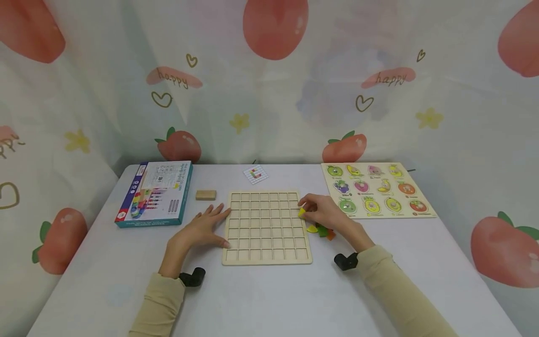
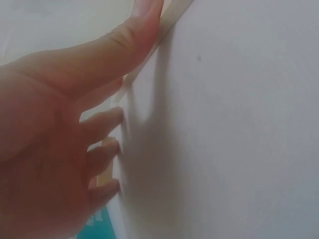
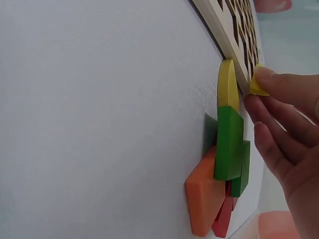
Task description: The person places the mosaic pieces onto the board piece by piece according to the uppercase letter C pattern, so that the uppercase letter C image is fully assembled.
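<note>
A wooden grid board lies flat in the middle of the table, its square cells bare. My left hand rests at the board's left edge, fingers spread, with the thumb touching the near left side. At the right edge my right hand pinches a small yellow block between thumb and fingers. Below that hand lies a small pile: another yellow block with a rounded side, green blocks, an orange block and red ones partly hidden underneath.
A small card with a coloured pattern on a grid lies behind the board. At the back left are a boxed toy and a small wooden block. A fruit puzzle board lies at the back right.
</note>
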The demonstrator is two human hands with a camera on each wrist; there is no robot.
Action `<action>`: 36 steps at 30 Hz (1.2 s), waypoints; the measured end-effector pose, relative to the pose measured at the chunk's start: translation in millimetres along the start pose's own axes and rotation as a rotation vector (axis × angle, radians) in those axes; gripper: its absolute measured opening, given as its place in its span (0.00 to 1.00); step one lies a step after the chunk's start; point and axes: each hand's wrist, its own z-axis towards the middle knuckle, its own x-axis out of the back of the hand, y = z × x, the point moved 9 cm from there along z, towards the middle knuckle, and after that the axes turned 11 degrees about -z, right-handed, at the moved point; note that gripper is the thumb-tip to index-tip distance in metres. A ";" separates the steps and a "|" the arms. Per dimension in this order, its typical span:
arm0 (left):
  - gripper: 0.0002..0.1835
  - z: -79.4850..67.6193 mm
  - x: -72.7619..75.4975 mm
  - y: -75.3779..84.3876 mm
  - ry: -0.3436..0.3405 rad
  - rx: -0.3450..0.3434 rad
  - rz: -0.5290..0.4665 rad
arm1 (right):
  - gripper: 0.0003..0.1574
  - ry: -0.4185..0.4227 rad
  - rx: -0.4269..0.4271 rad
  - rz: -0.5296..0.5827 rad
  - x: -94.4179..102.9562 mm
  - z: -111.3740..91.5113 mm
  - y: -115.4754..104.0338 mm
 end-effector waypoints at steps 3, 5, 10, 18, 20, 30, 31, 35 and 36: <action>0.57 -0.8 0.3 -0.6 0.001 -0.004 -0.012 | 0.12 0.038 0.011 -0.010 1.2 5.4 -4.2; 0.57 -1.1 0.3 -1.2 0.002 -0.005 -0.016 | 0.09 0.056 0.018 -0.036 2.3 9.2 -6.3; 0.57 -0.4 -0.2 -2.1 0.000 0.005 -0.014 | 0.07 0.078 0.015 -0.055 5.5 18.0 -10.2; 0.56 1.4 0.0 -2.8 0.007 0.012 -0.002 | 0.10 0.074 0.057 -0.013 2.4 38.7 -24.7; 0.57 2.0 -0.4 -2.7 0.005 0.013 -0.004 | 0.11 0.060 0.055 -0.009 0.2 43.7 -27.5; 0.57 3.0 0.3 -1.8 0.006 0.020 -0.018 | 0.10 0.026 0.047 -0.012 -10.3 62.2 -43.0; 0.57 3.0 0.3 -1.7 0.006 0.020 -0.017 | 0.10 0.018 0.044 -0.010 -12.0 63.7 -43.6; 0.57 1.9 0.4 -1.3 0.004 0.024 -0.026 | 0.10 -0.004 0.049 -0.010 -17.1 68.7 -47.0; 0.57 1.4 0.5 -0.7 0.004 0.022 -0.030 | 0.10 -0.009 0.057 -0.016 -18.2 69.5 -48.3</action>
